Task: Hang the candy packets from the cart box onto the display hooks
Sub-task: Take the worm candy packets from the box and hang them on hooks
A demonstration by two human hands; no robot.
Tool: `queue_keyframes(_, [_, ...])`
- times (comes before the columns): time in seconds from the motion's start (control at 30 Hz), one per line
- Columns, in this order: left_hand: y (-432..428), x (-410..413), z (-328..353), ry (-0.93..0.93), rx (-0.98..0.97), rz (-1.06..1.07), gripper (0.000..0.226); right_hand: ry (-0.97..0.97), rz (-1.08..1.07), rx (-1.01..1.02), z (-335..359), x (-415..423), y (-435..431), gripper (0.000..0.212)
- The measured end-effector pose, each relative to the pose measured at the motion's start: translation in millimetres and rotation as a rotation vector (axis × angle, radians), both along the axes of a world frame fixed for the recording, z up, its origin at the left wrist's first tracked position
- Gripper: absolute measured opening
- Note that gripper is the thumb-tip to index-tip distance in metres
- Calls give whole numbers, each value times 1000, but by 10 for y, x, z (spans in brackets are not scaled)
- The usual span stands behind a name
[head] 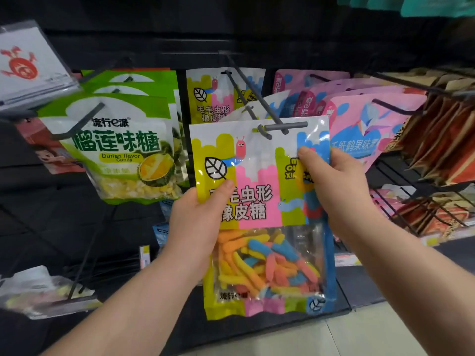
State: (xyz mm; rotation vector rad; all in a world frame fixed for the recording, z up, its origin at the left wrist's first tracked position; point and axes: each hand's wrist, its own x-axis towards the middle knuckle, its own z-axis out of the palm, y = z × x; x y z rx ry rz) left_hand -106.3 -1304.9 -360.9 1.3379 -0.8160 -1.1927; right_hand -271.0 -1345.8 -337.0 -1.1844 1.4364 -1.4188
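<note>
Two hands of ours pinch the candy packet (257, 201), left hand (195, 222) at its left edge, right hand (331, 183) at its right edge, thumbs in front. Upright, yellow, pink and blue, with gummy worms (267, 265) showing below, its top meets the tip of the grey hook (272, 127).

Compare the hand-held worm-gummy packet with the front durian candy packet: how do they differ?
The worm-gummy packet is yellow, pink and blue; the durian candy packet is green and white. The worm-gummy packet is pinched by left hand and right hand; the durian candy packet hangs untouched. Both show candy through clear windows.
</note>
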Motion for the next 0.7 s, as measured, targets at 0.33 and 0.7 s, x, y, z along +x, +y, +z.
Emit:
queue_keyframes(0.33, [-656,81,-44,-197,-30,81,12,159,15,16,10,95,-629,39])
queue_keyframes(0.7, [-851,173,-42,-342,20,71,34,439,28,76,23,61,-749,25])
